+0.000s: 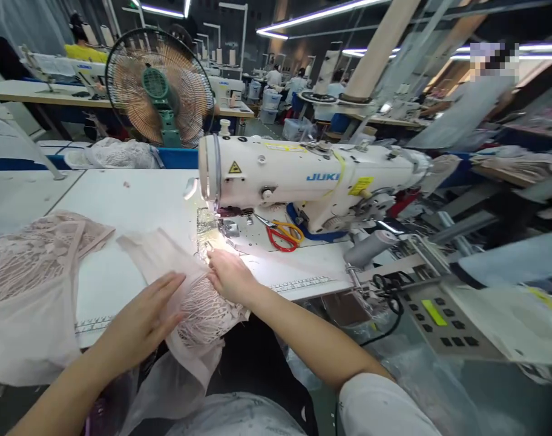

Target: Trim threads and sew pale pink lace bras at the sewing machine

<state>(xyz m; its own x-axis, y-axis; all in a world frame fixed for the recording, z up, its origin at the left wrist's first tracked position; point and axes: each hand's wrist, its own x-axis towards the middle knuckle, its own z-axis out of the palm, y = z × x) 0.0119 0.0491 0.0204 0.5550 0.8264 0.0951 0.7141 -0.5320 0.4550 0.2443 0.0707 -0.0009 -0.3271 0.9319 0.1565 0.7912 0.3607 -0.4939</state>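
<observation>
With right hand (pixel 230 277), pinching cloth (pixel 206 312) by machine (pixel 280 169); with left hand (pixel 149 315), open, steadying. Apparently guiding stitching; probably needing even feed.

Left hand (pixel 151 315), right hand (pixel 231 277), both on fabric (pixel 207 312)

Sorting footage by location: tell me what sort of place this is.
Probably a garment factory's sewing floor: a long white JUKI sewing machine, sheer pale-pink lace pieces near it, and another white sewing machine further back.
</observation>
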